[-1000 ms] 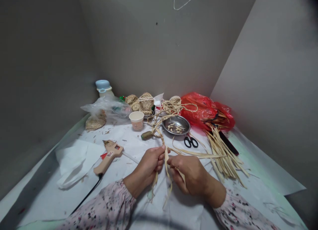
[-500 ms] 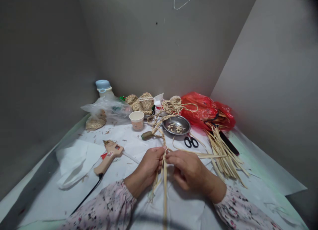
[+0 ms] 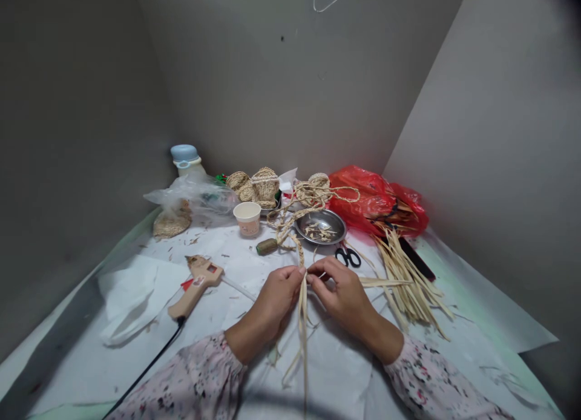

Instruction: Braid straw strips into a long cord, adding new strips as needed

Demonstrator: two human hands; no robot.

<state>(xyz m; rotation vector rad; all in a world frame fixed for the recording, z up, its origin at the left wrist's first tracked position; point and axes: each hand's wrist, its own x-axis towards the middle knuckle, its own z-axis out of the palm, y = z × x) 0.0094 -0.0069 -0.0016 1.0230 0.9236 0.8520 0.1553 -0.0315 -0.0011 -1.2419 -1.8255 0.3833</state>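
A braid of pale straw strips (image 3: 300,250) runs from the far side of the table to my hands. My left hand (image 3: 276,296) pinches the braid's near end, thumb on top. Close against it, my right hand (image 3: 340,293) has its thumb and forefinger pinched on a straw strip at the same spot. Loose straw strips (image 3: 304,341) hang down between my hands towards me. Beyond them, the finished braid loops over a metal bowl (image 3: 338,220) holding straw scraps. An olive-green cylinder (image 3: 267,246) lies beside the braid.
A glue gun (image 3: 195,287) with a black cord lies to the left. Black-handled scissors (image 3: 348,257), a bundle of straw strips (image 3: 408,281) and a red plastic bag (image 3: 367,196) are right. A paper cup (image 3: 247,220), clear plastic bag (image 3: 195,193) and blue-lidded bottle (image 3: 185,157) stand behind.
My right hand has turned, its fingers now pinching higher near the braid's end. The hanging strips have shifted and lie closer together. My left hand stays on the braid.
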